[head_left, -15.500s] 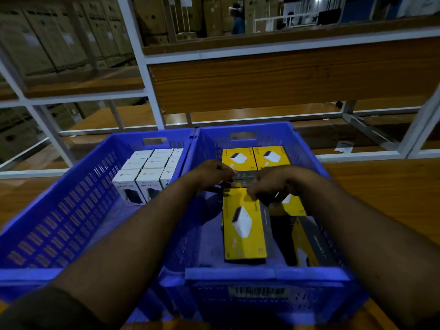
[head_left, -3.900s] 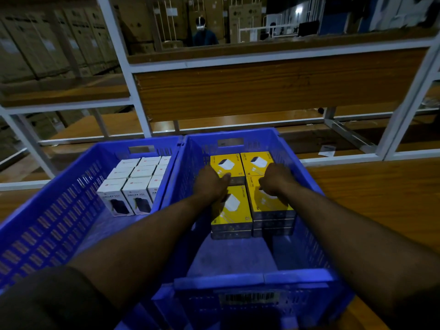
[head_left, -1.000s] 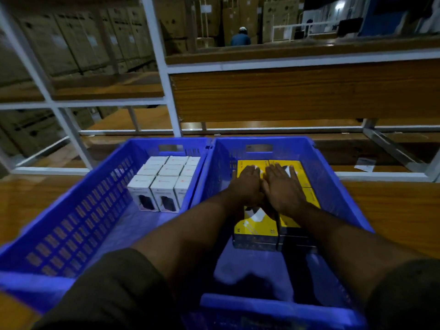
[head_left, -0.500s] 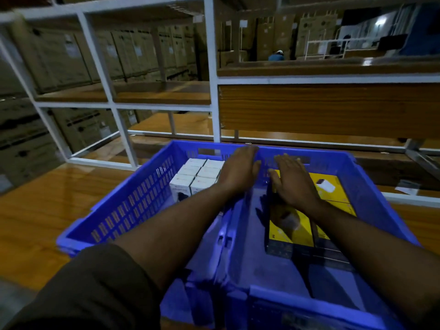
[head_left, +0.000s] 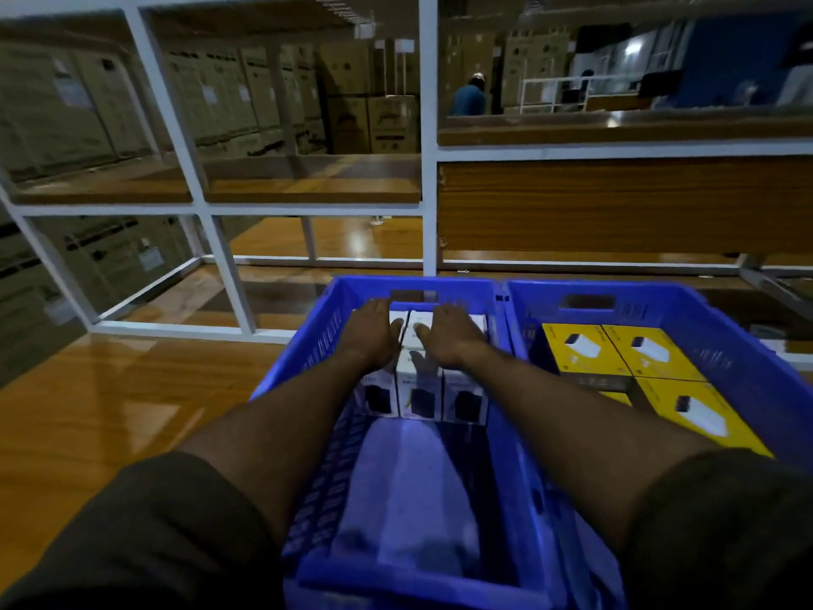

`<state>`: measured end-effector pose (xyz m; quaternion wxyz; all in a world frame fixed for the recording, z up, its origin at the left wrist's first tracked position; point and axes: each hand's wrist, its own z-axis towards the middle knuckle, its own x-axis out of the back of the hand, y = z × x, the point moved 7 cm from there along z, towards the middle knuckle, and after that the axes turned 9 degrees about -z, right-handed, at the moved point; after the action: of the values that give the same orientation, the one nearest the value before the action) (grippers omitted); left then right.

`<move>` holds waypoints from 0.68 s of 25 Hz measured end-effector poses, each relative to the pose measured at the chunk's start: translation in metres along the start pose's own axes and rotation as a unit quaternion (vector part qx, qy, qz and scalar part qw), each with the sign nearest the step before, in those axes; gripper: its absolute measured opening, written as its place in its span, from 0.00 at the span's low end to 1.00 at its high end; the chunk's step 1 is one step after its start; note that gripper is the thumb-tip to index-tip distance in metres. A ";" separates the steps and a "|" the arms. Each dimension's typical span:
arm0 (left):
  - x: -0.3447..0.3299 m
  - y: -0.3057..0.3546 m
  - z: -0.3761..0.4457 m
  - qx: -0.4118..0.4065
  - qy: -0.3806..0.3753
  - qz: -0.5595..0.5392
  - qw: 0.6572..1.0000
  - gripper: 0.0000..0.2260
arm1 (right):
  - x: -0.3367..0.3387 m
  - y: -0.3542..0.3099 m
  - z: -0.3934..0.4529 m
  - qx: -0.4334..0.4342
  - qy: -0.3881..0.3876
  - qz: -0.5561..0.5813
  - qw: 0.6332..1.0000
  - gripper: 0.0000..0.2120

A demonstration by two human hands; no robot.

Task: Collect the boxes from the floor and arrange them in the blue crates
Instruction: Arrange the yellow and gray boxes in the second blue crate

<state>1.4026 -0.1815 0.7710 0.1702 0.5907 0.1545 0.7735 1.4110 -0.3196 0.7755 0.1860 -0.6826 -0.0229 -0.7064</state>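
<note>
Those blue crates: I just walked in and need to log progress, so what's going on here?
A person is packing small boxes into two blue crates on the wooden floor. Both hands, the left hand and right hand, lie flat on the white boxes grouped at the far end of the left crate, apparently pressing them into place. The right crate holds yellow boxes lying flat. The near half of the left crate has no boxes.

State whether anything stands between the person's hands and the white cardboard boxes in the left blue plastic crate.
Nothing visible does. The left hand and right hand lie flat on the white cardboard boxes inside the left blue plastic crate.
</note>
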 end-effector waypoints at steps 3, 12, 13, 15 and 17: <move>-0.018 -0.025 0.014 -0.002 -0.058 -0.001 0.998 0.23 | -0.037 0.003 0.007 -0.090 -0.045 -0.025 0.995 0.31; -0.072 -0.029 0.013 -0.031 -0.106 0.081 0.991 0.27 | -0.075 0.017 0.011 -0.096 -0.063 -0.108 0.987 0.34; -0.073 -0.029 0.013 -0.035 -0.107 0.089 0.990 0.27 | -0.076 0.017 0.010 -0.095 -0.058 -0.116 0.987 0.34; -0.073 -0.029 0.011 -0.043 -0.096 0.098 0.990 0.27 | -0.078 0.016 0.009 -0.094 -0.043 -0.122 0.987 0.34; -0.073 -0.029 0.012 -0.047 -0.091 0.095 0.990 0.26 | -0.075 0.017 0.010 -0.097 -0.034 -0.126 0.987 0.34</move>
<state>1.4339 -0.1874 0.6987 0.1370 0.6618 0.0455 0.7356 1.4254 -0.3147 0.6990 0.0270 -0.7126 -0.0463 -0.6995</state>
